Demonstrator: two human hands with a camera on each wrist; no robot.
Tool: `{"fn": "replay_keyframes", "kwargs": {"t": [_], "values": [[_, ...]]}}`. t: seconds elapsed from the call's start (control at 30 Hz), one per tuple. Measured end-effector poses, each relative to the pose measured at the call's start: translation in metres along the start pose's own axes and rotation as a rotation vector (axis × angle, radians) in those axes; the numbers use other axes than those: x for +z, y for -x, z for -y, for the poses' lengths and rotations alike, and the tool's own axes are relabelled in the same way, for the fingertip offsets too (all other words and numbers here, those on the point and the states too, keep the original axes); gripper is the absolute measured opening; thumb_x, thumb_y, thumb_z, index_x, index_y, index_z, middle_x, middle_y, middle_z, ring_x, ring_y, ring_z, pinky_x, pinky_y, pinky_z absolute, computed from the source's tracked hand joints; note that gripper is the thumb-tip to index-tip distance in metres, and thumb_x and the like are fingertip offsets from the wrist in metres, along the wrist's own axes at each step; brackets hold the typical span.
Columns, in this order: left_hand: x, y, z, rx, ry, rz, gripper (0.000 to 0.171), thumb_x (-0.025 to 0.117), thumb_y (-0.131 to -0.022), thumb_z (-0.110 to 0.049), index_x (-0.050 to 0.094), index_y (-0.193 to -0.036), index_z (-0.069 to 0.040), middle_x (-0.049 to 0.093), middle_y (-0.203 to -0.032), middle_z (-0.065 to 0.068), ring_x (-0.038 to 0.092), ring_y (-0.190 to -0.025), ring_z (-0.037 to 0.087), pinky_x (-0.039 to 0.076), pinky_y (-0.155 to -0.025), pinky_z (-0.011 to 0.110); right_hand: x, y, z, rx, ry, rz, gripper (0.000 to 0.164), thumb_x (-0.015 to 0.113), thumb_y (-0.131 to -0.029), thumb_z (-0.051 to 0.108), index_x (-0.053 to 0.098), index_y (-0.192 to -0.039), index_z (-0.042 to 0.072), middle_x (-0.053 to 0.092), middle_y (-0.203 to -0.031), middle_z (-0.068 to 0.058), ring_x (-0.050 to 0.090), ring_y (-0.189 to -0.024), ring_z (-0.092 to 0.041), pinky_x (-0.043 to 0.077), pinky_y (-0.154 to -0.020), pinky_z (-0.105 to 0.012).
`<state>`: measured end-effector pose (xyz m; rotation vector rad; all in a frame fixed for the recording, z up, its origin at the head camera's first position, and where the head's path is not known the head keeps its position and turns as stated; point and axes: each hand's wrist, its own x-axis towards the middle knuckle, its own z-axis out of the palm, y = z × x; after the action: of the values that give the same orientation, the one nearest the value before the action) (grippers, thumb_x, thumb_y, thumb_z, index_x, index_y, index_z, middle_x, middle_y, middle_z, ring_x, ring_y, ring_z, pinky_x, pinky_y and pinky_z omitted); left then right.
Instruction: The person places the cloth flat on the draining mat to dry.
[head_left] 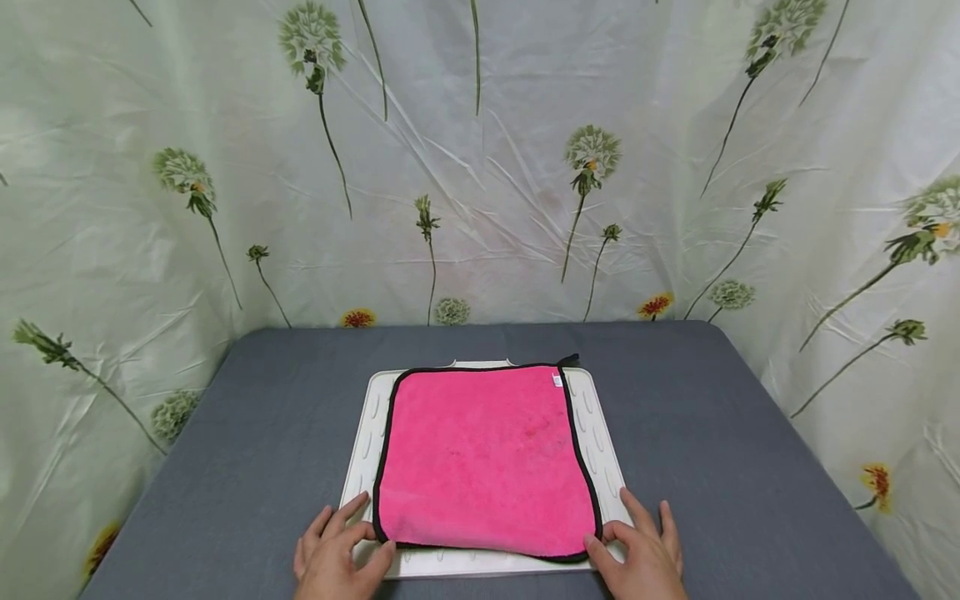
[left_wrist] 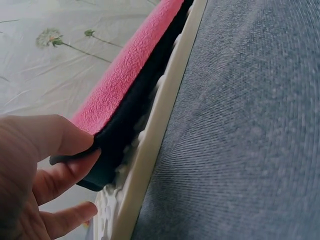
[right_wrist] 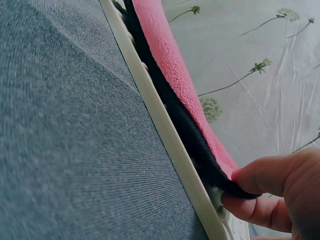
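A pink cloth (head_left: 480, 458) with a black border lies spread over a white ridged tray (head_left: 600, 433). At its near left corner my left hand (head_left: 339, 552) pinches the edge between thumb and finger, the other fingers spread over the tray's side. My right hand (head_left: 641, 550) pinches the near right corner the same way. Both wrist views show the cloth's near edge lifted a little off the tray, its black border (left_wrist: 107, 155) facing the camera. In the right wrist view, thumb and finger of the right hand (right_wrist: 280, 192) meet on the border.
Under the tray is a table covered in grey cloth (head_left: 247, 467). Behind it and at both sides hangs a pale curtain (head_left: 495, 167) printed with dandelions. A small black loop (head_left: 570, 360) sticks out at the cloth's far right corner, beside a white label (head_left: 557, 380).
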<state>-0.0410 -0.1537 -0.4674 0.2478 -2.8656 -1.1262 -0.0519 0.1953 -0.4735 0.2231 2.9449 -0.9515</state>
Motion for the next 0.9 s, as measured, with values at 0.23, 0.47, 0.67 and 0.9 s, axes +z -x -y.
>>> {"fn": "replay_keyframes", "kwargs": {"t": [0.23, 0.47, 0.67, 0.9], "values": [[-0.003, 0.003, -0.001, -0.057, 0.04, 0.042, 0.024, 0.073, -0.076, -0.026, 0.055, -0.063, -0.021, 0.048, -0.132, 0.017, 0.011, -0.127, 0.05, 0.001, -0.093, 0.069, -0.004, 0.004, 0.0, -0.023, 0.003, 0.028, 0.02, 0.072, -0.077, 0.029, 0.058, -0.064, 0.021, 0.04, -0.133, -0.03, 0.006, -0.13, -0.05, -0.001, -0.1, -0.065], [-0.005, 0.006, -0.001, -0.103, 0.0, 0.05, 0.026, 0.071, -0.078, -0.03, 0.054, -0.061, -0.02, 0.049, -0.132, 0.018, 0.014, -0.127, 0.05, 0.002, -0.092, 0.071, -0.006, 0.003, 0.0, 0.019, 0.027, 0.03, 0.024, 0.071, -0.077, 0.035, 0.057, -0.062, 0.023, 0.039, -0.136, -0.025, 0.004, -0.131, -0.051, 0.004, -0.096, -0.07], [-0.006, 0.01, 0.0, -0.157, -0.044, 0.055, 0.028, 0.07, -0.077, -0.031, 0.052, -0.058, -0.02, 0.048, -0.133, 0.017, 0.015, -0.126, 0.049, 0.002, -0.092, 0.071, -0.006, 0.006, -0.002, 0.054, 0.057, 0.035, 0.03, 0.07, -0.076, 0.043, 0.053, -0.06, 0.025, 0.038, -0.139, -0.02, 0.001, -0.129, -0.055, 0.01, -0.093, -0.073], [-0.002, 0.012, 0.003, -0.208, -0.167, 0.082, 0.028, 0.07, -0.072, -0.037, 0.052, -0.056, -0.023, 0.045, -0.135, 0.015, 0.015, -0.123, 0.053, 0.003, -0.091, 0.072, 0.0, 0.008, -0.004, 0.073, 0.073, 0.004, 0.032, 0.071, -0.074, 0.046, 0.051, -0.059, 0.025, 0.037, -0.139, -0.019, 0.0, -0.129, -0.055, 0.008, -0.093, -0.073]]}}
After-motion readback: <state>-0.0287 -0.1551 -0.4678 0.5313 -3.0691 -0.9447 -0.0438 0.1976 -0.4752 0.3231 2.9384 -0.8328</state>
